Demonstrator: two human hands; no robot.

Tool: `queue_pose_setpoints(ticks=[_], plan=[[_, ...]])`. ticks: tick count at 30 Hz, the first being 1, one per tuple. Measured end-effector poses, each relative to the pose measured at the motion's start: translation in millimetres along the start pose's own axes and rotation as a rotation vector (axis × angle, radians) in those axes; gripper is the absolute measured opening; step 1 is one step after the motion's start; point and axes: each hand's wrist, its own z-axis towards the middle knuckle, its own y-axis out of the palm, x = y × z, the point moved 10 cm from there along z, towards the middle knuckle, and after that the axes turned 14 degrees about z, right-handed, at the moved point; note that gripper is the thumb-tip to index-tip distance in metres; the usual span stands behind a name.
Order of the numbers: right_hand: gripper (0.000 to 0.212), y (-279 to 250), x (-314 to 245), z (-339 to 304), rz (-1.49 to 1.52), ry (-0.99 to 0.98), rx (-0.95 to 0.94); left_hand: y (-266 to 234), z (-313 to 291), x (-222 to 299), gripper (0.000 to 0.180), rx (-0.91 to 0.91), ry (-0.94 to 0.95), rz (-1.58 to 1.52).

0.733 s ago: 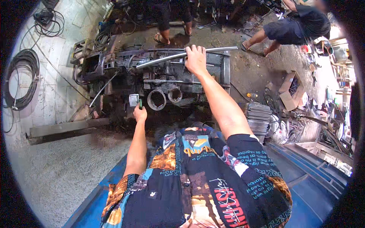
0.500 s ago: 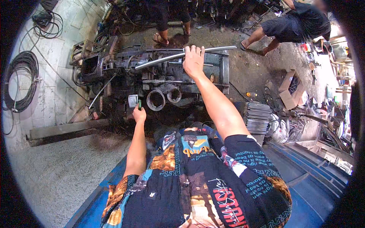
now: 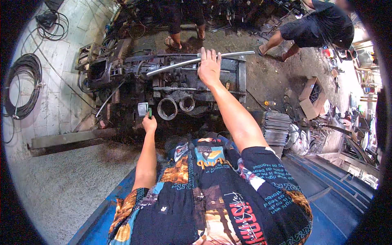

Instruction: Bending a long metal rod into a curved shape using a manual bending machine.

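Observation:
My right hand point(image 3: 209, 66) grips a long silver metal tube point(image 3: 171, 66) that lies slanted across the top of a dark, greasy machine point(image 3: 122, 69). My left hand point(image 3: 149, 121) is lower down at the machine's near side, fingers closed around a small green-handled control beside a little grey box point(image 3: 142, 109). Two round openings point(image 3: 168, 108) sit just right of that hand.
Coiled black cables point(image 3: 24, 77) hang on the tiled wall at left. A person in sandals point(image 3: 181, 24) stands behind the machine; another person point(image 3: 314, 28) bends over at upper right. A cardboard box point(image 3: 311, 97), stacked metal plates point(image 3: 277, 127) and scrap lie at right. Blue sheet point(image 3: 326, 179) below.
The view has shifted slightly. Both hands keep the same holds on the tube and the control.

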Motion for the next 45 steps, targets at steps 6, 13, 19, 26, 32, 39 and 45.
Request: queue_pose_setpoints(ticks=[6, 13, 19, 26, 32, 39, 45], plan=[[0.058, -3, 1, 0, -0.024, -0.040, 0.029, 2, -1, 1, 0.043, -0.010, 0.008, 0.013], [0.048, -3, 4, 1, -0.018, -0.078, 0.043, -1, 1, 0, 0.043, 0.003, 0.032, 0.021], [0.035, -13, -2, 2, -0.009, -0.043, -0.030, -3, -2, 0, 0.041, -0.011, -0.014, -0.010], [0.036, -7, 4, 3, -0.040, -0.009, -0.089, 3, 4, -2, 0.041, 0.042, 0.054, -0.006], [0.032, -5, 3, 4, -0.052, -0.012, -0.078, -3, 1, 1, 0.040, 0.046, 0.053, -0.046], [0.034, -6, 4, 2, -0.048, -0.033, -0.065, -8, -6, 5, 0.041, -0.002, -0.013, -0.050], [0.031, -13, 1, 2, -0.053, -0.050, -0.036, -3, -2, -1, 0.042, 0.020, -0.003, -0.054]])
